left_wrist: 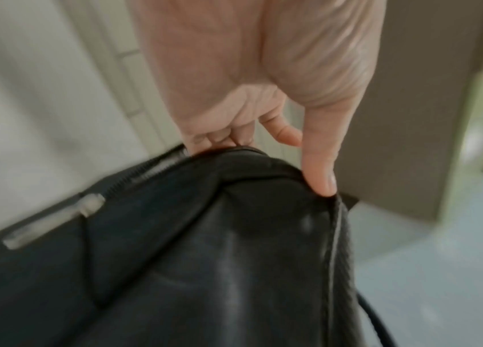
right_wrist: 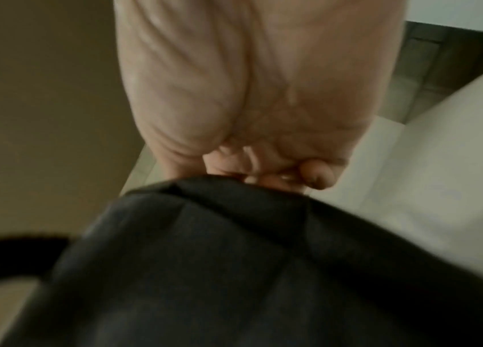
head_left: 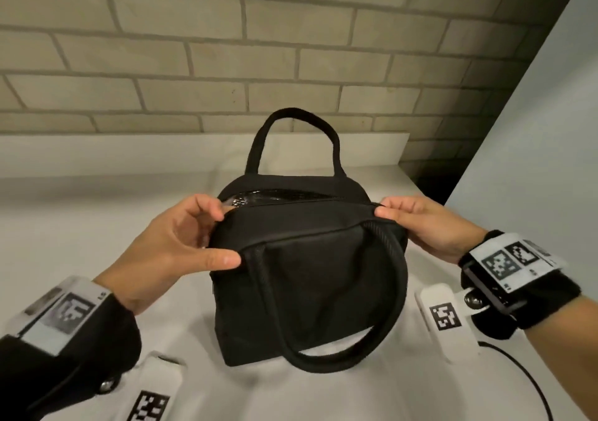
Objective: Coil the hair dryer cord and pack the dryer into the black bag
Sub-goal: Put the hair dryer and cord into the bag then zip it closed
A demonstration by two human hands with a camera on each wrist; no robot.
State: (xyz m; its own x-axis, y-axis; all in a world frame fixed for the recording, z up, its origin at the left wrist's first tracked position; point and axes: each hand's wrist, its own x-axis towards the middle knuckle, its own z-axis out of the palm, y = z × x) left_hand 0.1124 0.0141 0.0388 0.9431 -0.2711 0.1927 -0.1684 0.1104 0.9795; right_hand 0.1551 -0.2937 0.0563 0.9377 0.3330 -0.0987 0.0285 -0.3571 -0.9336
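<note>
The black bag [head_left: 317, 278] stands upright on the white table [head_left: 81, 226], one handle [head_left: 291, 119] up at the back, the other [head_left: 391, 317] hanging down the front. My left hand [head_left: 220, 236] pinches the left end of the near rim, thumb outside; in the left wrist view my left hand [left_wrist: 269, 162] holds that edge beside the zip pull [left_wrist: 56, 220]. On the right end of the same rim my right hand [head_left: 385, 210] pinches the fabric, as my right hand [right_wrist: 263, 178] shows close up. A glossy black surface [head_left: 268, 195] shows in the narrow opening; I cannot tell what it is.
A brick wall [head_left: 226, 48] rises behind a low white ledge [head_left: 129, 152]. A pale panel [head_left: 534, 129] closes off the right side. A thin black cable [head_left: 534, 385] curves across the table at the lower right.
</note>
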